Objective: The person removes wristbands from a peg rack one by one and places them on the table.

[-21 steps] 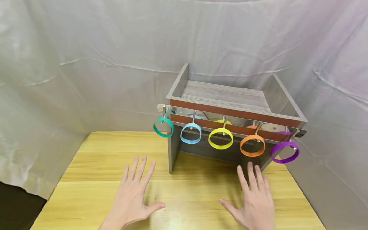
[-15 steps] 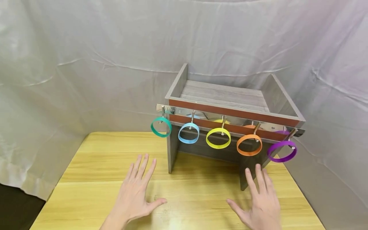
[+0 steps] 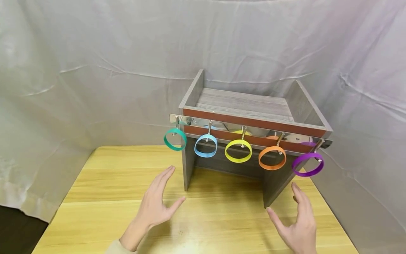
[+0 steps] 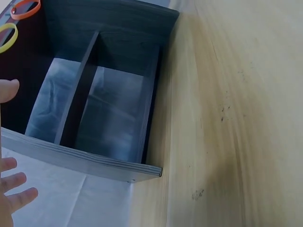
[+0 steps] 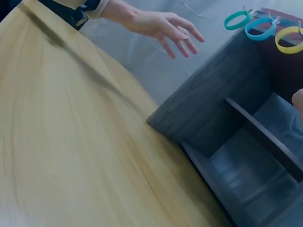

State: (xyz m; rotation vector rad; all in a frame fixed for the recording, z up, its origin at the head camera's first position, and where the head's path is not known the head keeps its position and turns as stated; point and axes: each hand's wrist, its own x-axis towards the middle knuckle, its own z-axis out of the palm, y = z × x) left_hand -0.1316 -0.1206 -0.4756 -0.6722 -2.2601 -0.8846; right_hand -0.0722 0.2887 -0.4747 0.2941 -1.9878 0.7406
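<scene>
In the head view my left hand [image 3: 154,204] hovers over the table, left of the grey wooden shelf unit [image 3: 244,98], thumb spread from the fingers and nothing held. My right hand [image 3: 299,222] is in front of the unit's right side, below the purple ring, likewise holding nothing. Along the unit's front a metal hook rail [image 3: 260,131] carries a green ring [image 3: 166,141], a light blue ring [image 3: 196,150], a yellow ring [image 3: 226,152], an orange ring [image 3: 260,160] and a purple ring [image 3: 295,165], each hanging from its own hook. Neither hand touches a ring.
A wooden table [image 3: 104,183] bears the shelf unit. Pale grey fabric [image 3: 127,53] hangs behind and on both sides. Inside the unit, the left wrist view shows a dark crossboard [image 4: 78,94] between its side panels. A dark area [image 3: 19,225] lies beyond the table's left edge.
Both hands have turned from flat, spread palms-down to a more sideways pose. The right hand has shifted to the right, and the left has moved slightly up. The rings still hang on their hooks.
</scene>
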